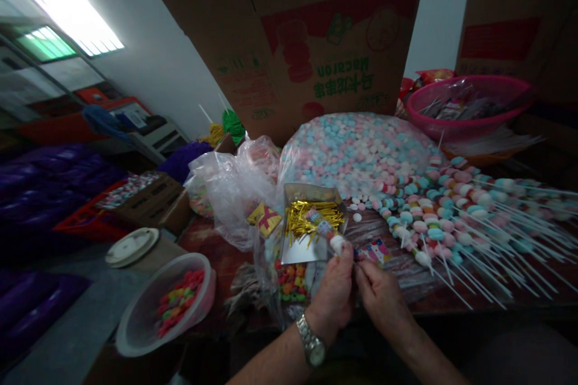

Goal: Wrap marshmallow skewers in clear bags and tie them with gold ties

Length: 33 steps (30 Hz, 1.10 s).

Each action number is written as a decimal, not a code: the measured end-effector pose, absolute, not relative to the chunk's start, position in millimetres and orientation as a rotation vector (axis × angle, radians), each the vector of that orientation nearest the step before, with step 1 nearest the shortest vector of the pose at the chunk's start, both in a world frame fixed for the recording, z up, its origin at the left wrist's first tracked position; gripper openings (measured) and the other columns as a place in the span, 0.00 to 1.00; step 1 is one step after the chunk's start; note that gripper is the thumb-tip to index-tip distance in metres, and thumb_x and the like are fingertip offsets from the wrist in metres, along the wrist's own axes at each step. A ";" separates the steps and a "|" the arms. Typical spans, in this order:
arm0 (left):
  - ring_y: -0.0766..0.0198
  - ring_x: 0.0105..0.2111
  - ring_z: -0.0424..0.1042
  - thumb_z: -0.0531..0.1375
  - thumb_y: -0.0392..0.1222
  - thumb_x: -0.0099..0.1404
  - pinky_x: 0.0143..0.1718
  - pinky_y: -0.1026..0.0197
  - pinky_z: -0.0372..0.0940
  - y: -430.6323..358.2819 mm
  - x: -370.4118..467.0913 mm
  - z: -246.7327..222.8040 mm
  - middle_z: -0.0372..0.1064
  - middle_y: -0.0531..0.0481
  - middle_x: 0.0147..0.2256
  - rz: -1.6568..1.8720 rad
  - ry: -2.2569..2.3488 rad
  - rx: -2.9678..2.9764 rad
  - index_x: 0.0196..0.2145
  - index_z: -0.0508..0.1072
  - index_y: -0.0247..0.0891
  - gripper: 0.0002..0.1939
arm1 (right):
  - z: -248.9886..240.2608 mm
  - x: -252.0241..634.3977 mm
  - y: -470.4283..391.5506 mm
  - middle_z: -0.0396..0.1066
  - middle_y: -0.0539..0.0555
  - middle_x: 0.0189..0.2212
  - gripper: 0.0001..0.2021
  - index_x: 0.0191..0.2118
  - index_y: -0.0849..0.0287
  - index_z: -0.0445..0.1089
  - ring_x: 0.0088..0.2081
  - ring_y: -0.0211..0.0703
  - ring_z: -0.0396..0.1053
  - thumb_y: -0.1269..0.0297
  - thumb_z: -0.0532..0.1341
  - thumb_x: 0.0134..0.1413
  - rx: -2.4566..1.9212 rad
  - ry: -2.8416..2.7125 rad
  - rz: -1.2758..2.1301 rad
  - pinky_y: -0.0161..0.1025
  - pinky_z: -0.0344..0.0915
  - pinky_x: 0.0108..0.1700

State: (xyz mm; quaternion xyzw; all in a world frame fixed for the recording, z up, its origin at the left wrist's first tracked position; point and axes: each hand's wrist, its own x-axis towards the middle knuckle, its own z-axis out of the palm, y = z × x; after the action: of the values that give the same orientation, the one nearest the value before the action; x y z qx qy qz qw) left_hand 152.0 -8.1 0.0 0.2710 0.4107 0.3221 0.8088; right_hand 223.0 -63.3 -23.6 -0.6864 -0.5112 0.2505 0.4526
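Observation:
My left hand (332,292), with a metal watch at the wrist, is closed around the lower end of a candy skewer (324,228). The skewer tilts up and away over an open box (298,254) of gold twist ties (311,216). Close beside it, my right hand (379,292) has its fingers pinched together near the skewer's lower end; what they grip is hidden. A colourful printed wrapper (377,251) lies just beyond my right hand. Several finished candy skewers (433,216) with white sticks are heaped to the right.
Behind lies a large clear bag of pastel candies (356,147), before a tall cardboard box (280,24). A pink basin (469,123) stands at the back right. At left are a translucent bowl (135,313) of colourful candies, a lidded tub (153,258) and a red crate (85,210).

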 end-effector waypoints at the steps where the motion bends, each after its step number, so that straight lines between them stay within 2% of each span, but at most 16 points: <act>1: 0.61 0.28 0.70 0.59 0.53 0.57 0.34 0.62 0.63 -8.9 150.4 -0.7 0.69 0.49 0.22 0.655 0.888 0.672 0.24 0.69 0.36 0.16 | -26.1 225.3 -63.8 0.73 0.58 0.30 0.16 0.32 0.59 0.68 0.32 0.43 0.70 0.61 0.45 0.60 -1.696 -1.272 0.627 0.35 0.62 0.33; 5: 0.61 0.29 0.68 0.55 0.51 0.61 0.34 0.64 0.61 -5.1 147.1 1.1 0.70 0.48 0.25 0.612 0.865 1.045 0.23 0.72 0.39 0.16 | -32.0 227.7 -68.3 0.71 0.56 0.23 0.18 0.29 0.58 0.66 0.26 0.42 0.69 0.62 0.43 0.61 -1.785 -1.365 0.549 0.34 0.60 0.29; 10: 0.61 0.27 0.67 0.55 0.48 0.62 0.35 0.64 0.60 -2.7 136.8 11.1 0.66 0.50 0.20 0.566 0.859 1.447 0.20 0.71 0.41 0.16 | -32.8 228.7 -63.4 0.70 0.55 0.21 0.17 0.31 0.59 0.66 0.24 0.42 0.68 0.64 0.43 0.60 -1.832 -1.375 0.389 0.34 0.57 0.26; 13: 0.62 0.23 0.66 0.57 0.49 0.60 0.33 0.63 0.61 2.0 112.8 36.0 0.65 0.51 0.19 0.398 0.767 1.910 0.25 0.72 0.40 0.12 | -30.4 242.2 -61.0 0.67 0.51 0.18 0.16 0.26 0.58 0.65 0.21 0.39 0.66 0.62 0.45 0.60 -1.729 -1.413 0.374 0.33 0.56 0.24; 15: 0.60 0.28 0.68 0.55 0.49 0.62 0.37 0.60 0.62 11.5 94.8 59.0 0.69 0.49 0.24 0.272 0.623 2.355 0.33 0.73 0.39 0.12 | -23.4 254.4 -63.0 0.63 0.48 0.16 0.17 0.24 0.58 0.63 0.19 0.36 0.62 0.59 0.46 0.60 -1.696 -1.452 0.413 0.31 0.54 0.22; 16: 0.58 0.33 0.69 0.53 0.49 0.63 0.40 0.57 0.61 18.3 87.5 69.7 0.71 0.47 0.29 0.345 0.651 2.569 0.38 0.72 0.39 0.13 | -17.8 259.9 -64.7 0.62 0.48 0.16 0.18 0.24 0.58 0.63 0.19 0.36 0.61 0.58 0.46 0.60 -1.682 -1.483 0.440 0.31 0.53 0.22; 18: 0.49 0.48 0.63 0.56 0.49 0.61 0.52 0.45 0.51 33.7 78.1 84.1 0.66 0.40 0.47 0.534 0.889 2.889 0.49 0.67 0.40 0.19 | -3.5 268.0 -68.3 0.61 0.47 0.17 0.19 0.24 0.58 0.63 0.20 0.35 0.60 0.57 0.46 0.61 -1.638 -1.595 0.511 0.30 0.52 0.22; 20: 0.48 0.51 0.60 0.56 0.49 0.61 0.55 0.40 0.43 46.2 75.4 86.0 0.64 0.41 0.50 0.456 0.825 3.057 0.50 0.65 0.43 0.20 | 11.0 272.1 -70.1 0.61 0.47 0.18 0.19 0.24 0.58 0.63 0.21 0.34 0.60 0.57 0.46 0.62 -1.599 -1.728 0.556 0.30 0.51 0.23; 22: 0.54 0.43 0.66 0.54 0.49 0.63 0.52 0.45 0.50 51.1 76.7 77.9 0.69 0.45 0.42 0.205 0.661 3.003 0.46 0.67 0.42 0.16 | 21.6 274.0 -69.3 0.62 0.47 0.20 0.19 0.25 0.58 0.64 0.23 0.34 0.60 0.59 0.45 0.63 -1.589 -1.852 0.551 0.31 0.52 0.25; 24: 0.60 0.33 0.68 0.51 0.48 0.65 0.42 0.57 0.60 47.8 79.3 65.9 0.70 0.48 0.34 0.040 0.589 2.789 0.42 0.68 0.40 0.13 | 27.2 275.6 -66.3 0.64 0.48 0.21 0.18 0.27 0.58 0.65 0.24 0.35 0.62 0.60 0.45 0.63 -1.600 -1.950 0.500 0.31 0.53 0.26; 26: 0.63 0.30 0.67 0.49 0.48 0.66 0.32 0.64 0.59 39.5 81.8 54.4 0.69 0.50 0.32 0.053 0.600 2.558 0.40 0.67 0.39 0.13 | 29.4 277.7 -61.6 0.66 0.49 0.22 0.17 0.27 0.59 0.66 0.25 0.36 0.63 0.62 0.45 0.63 -1.623 -2.059 0.434 0.32 0.53 0.27; 30: 0.66 0.28 0.64 0.46 0.47 0.66 0.29 0.67 0.57 24.4 86.7 35.4 0.66 0.52 0.29 0.249 0.627 2.164 0.38 0.67 0.38 0.14 | 30.5 282.8 -51.1 0.67 0.51 0.23 0.16 0.27 0.58 0.67 0.27 0.40 0.64 0.65 0.46 0.61 -1.593 -2.222 0.282 0.35 0.56 0.30; 33: 0.68 0.22 0.60 0.47 0.47 0.65 0.23 0.67 0.55 20.1 90.9 22.6 0.62 0.54 0.24 0.314 0.772 1.844 0.31 0.66 0.37 0.14 | 24.7 282.3 -45.9 0.69 0.54 0.31 0.12 0.38 0.58 0.69 0.29 0.41 0.64 0.60 0.50 0.59 -1.651 -1.876 0.276 0.36 0.59 0.32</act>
State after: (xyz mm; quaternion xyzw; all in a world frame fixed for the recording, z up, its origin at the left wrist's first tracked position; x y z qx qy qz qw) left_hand 90.9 20.1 22.6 0.7725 0.3235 0.1315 0.5303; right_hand 282.3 -45.9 24.7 -0.6246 -0.7098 0.1044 0.3085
